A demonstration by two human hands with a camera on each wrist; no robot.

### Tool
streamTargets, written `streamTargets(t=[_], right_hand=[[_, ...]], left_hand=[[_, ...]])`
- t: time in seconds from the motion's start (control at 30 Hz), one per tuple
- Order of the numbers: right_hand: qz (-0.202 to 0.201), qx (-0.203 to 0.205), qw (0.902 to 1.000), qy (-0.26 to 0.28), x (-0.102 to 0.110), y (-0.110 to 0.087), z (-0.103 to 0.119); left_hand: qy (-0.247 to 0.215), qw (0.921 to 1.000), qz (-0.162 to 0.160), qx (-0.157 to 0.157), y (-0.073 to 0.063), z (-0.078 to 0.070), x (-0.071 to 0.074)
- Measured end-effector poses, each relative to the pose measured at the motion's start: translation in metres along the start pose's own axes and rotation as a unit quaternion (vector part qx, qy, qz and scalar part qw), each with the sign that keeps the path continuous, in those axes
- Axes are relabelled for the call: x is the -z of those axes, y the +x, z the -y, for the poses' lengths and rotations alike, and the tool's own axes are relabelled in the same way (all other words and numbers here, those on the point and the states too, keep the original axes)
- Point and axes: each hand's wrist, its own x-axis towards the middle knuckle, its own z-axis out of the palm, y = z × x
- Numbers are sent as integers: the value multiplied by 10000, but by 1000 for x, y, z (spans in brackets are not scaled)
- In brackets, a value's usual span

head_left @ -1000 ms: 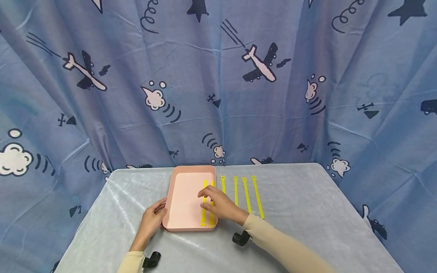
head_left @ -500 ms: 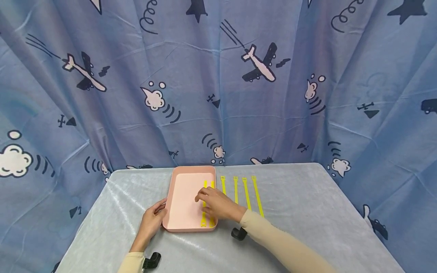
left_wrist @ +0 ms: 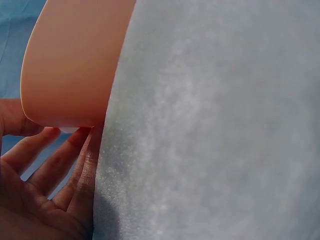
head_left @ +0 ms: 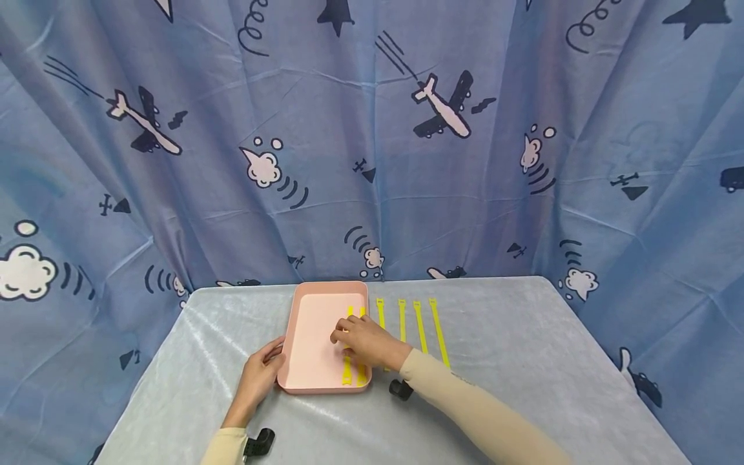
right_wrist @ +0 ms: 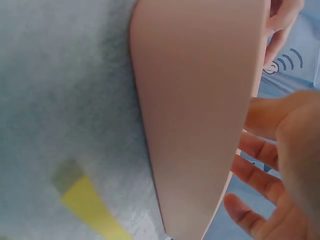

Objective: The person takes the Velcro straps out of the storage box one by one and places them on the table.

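Note:
A pink tray (head_left: 314,323) lies on the table, its long side running away from me. My left hand (head_left: 256,381) holds its left edge; in the left wrist view the thumb (left_wrist: 20,117) is at the rim while the fingers touch the outer wall. Two yellow cable straps (head_left: 347,374) lie lengthwise along the tray's right side, partly covered by my right hand (head_left: 369,342). That hand hovers over them with loosely bent fingers. In the right wrist view its fingers (right_wrist: 257,172) are spread apart, nothing visible between them; the tray wall hides some tips.
Several more yellow cable straps (head_left: 440,332) lie in a row on the grey cloth-covered table (head_left: 511,361), right of the tray; my right hand and forearm cover some lower ends. A blue patterned curtain (head_left: 372,129) hangs behind the table.
My right hand has shifted slightly left over the tray and its fingers look more bent. My left hand, the tray and the straps have stayed in place.

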Motion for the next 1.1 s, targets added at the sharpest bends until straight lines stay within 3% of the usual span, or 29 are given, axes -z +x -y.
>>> streamTargets(t=[0.3,0.73,1.1], right_hand=[[225,230,9970,-702,0,5,-1],[344,246,9941,-995,-9,11,-1],[347,291,9952,-867,-14,16,-2]], left_hand=[[-43,10000,-21,7,0,-1,0],[-96,9999,-13,-54,1,0,0],[-103,9998,-47,-161,2,2,0]])
